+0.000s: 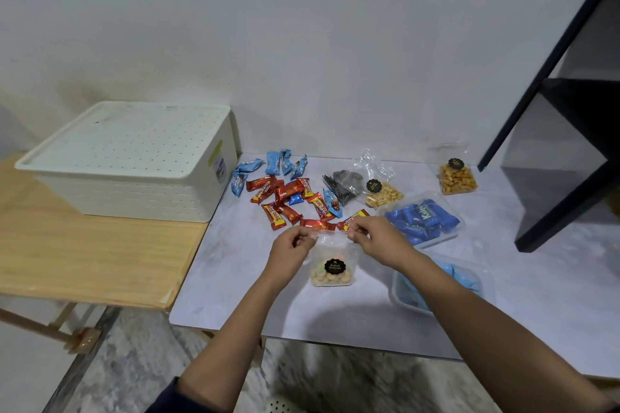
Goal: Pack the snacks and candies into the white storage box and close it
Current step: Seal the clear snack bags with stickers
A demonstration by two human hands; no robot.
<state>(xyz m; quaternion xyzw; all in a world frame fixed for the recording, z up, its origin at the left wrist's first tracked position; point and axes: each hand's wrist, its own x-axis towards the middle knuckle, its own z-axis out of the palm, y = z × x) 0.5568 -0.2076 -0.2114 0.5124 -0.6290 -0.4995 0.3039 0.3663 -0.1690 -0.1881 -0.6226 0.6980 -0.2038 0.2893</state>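
Observation:
A clear zip bag of small biscuits [332, 273] with a black round label hangs upright just above the grey table [335, 318]. My left hand [291, 250] pinches its top left corner and my right hand [377, 240] pinches the top right corner. The white storage box [134, 161] stands on the wooden table at left with its dotted lid on. Red candy bars [288, 199] and light blue candy packets [278, 163] lie scattered behind the bag. Two more biscuit bags [382, 194] [457, 178] and a bag of dark seeds [345, 186] lie further right.
A clear tub of dark blue wrapped candies [422, 218] and a tub of pale blue ones [466, 275] sit at right, the latter partly under my right forearm. A black shelf frame [570, 111] stands at the far right. The wooden table [84, 261] adjoins the grey one.

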